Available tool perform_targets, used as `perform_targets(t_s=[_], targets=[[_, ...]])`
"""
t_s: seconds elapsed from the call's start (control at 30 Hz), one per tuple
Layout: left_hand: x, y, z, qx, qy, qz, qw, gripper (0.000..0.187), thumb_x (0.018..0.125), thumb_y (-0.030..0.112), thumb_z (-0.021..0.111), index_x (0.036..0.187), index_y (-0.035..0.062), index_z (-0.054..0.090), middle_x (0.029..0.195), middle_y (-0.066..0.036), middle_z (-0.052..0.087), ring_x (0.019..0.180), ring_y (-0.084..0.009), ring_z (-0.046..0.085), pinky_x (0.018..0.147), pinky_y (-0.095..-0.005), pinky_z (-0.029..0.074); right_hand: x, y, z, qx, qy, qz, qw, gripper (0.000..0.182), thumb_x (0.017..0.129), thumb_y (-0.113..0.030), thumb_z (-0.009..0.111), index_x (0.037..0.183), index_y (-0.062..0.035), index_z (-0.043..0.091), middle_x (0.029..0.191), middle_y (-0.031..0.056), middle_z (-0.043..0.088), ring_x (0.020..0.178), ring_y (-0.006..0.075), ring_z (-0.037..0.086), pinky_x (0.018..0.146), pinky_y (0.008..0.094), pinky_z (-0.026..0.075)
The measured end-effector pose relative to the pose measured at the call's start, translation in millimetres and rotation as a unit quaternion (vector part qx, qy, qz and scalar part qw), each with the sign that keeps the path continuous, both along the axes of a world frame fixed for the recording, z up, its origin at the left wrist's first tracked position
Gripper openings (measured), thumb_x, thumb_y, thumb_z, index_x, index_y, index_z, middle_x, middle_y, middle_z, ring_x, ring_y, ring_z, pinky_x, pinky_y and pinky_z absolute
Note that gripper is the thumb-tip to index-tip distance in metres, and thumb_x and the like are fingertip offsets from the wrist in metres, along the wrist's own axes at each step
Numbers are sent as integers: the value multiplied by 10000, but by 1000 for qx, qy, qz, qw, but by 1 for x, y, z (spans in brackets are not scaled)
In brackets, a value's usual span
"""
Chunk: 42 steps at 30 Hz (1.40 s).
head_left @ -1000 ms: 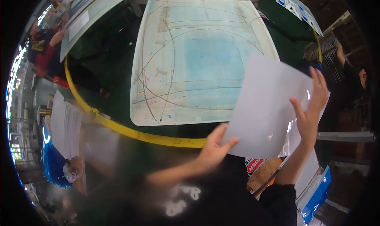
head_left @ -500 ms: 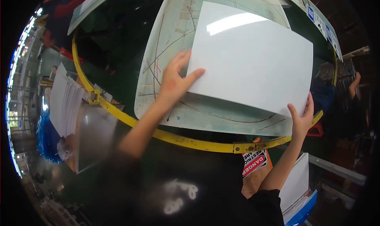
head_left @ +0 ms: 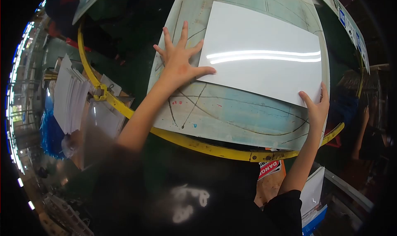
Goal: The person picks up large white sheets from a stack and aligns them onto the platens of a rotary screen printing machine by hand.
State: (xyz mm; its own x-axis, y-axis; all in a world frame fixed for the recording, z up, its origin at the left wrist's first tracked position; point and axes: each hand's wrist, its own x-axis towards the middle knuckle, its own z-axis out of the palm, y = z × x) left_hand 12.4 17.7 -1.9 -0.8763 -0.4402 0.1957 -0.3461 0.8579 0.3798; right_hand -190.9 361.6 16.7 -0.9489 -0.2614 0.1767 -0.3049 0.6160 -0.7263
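A glossy white rectangular sheet [head_left: 260, 75] lies on a pale green, line-marked board [head_left: 231, 112], with bright light streaks reflected across it. My left hand [head_left: 178, 60] is spread wide at the sheet's left edge. Its thumb rests over the sheet's lower left corner, while the other fingers fan out over the board. At the lower right corner, my right hand [head_left: 317, 106] grips the sheet, thumb on top and fingers around the right edge; the fingertips are partly hidden.
A yellow curved rail [head_left: 198, 147] runs around the board's near side. White sheets [head_left: 70, 99] stand stacked at the left. A red-and-white danger sign [head_left: 269, 169] lies below the rail. At the far right, another person's arm [head_left: 362, 130] shows.
The white sheet's near edge has come down toward the board and the sheet looks flatter. My left fingers have spread apart from its edge; my right hand stays at the corner.
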Motion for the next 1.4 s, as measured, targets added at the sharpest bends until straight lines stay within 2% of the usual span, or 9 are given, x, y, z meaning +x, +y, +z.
perform_targets(t_s=[0.63,0.83,0.97,1.03,1.17,1.27,1.37,1.4], targets=[[2,4,-7,-66,-15,2,998,854,585,712,662,1237,165,597,1542,-150,53,1315,-530,-215,871,-792,-110,4,-5,-5,63,23,-7,998,850,599,-242,834,1294,55,445,1265,208,500,1178,301,483,1002,371,366],[1,11,-4,-99,26,29,994,823,583,679,685,1232,180,599,1535,-159,73,1334,-511,-175,876,-797,-94,1,-5,-9,61,20,2,998,826,620,-222,832,1291,65,444,1246,213,506,1162,293,490,989,360,376],[2,12,-3,-98,-13,26,995,786,577,666,693,1219,219,609,1531,-155,94,1345,-497,-153,887,-793,-89,-2,-6,-12,54,17,-4,998,851,593,-238,838,1289,59,449,1258,212,503,1175,308,484,1003,372,365],[1,12,-3,-98,-25,30,994,774,578,667,689,1215,235,610,1528,-153,105,1350,-490,-144,893,-790,-89,-1,-7,-11,55,19,3,998,832,615,-222,837,1288,71,444,1251,217,504,1167,297,487,996,361,368],[1,12,-1,-103,-20,21,994,761,585,660,690,1207,228,616,1522,-148,129,1357,-483,-117,898,-787,-89,0,-9,-9,43,8,9,999,828,622,-214,840,1284,83,442,1261,223,496,1176,294,479,1003,357,360],[0,13,2,-112,-30,15,993,746,599,647,687,1206,219,617,1518,-145,153,1366,-466,-94,909,-781,-85,-1,-7,-13,63,36,5,997,872,590,-273,843,1283,75,446,1238,225,510,1162,333,489,1000,397,369],[-1,14,8,-127,-49,10,991,722,633,629,671,1217,208,608,1510,-150,185,1377,-441,-66,924,-770,-76,-1,-5,-18,140,98,-3,985,827,580,-297,840,1269,2,493,1197,217,531,1116,347,510,966,387,391],[-2,15,10,-136,-59,8,989,721,640,627,667,1223,208,602,1506,-156,192,1379,-436,-56,927,-769,-72,3,-10,-10,203,172,-3,964,768,591,-299,828,1241,-26,523,1180,203,542,1089,343,520,946,380,399]])
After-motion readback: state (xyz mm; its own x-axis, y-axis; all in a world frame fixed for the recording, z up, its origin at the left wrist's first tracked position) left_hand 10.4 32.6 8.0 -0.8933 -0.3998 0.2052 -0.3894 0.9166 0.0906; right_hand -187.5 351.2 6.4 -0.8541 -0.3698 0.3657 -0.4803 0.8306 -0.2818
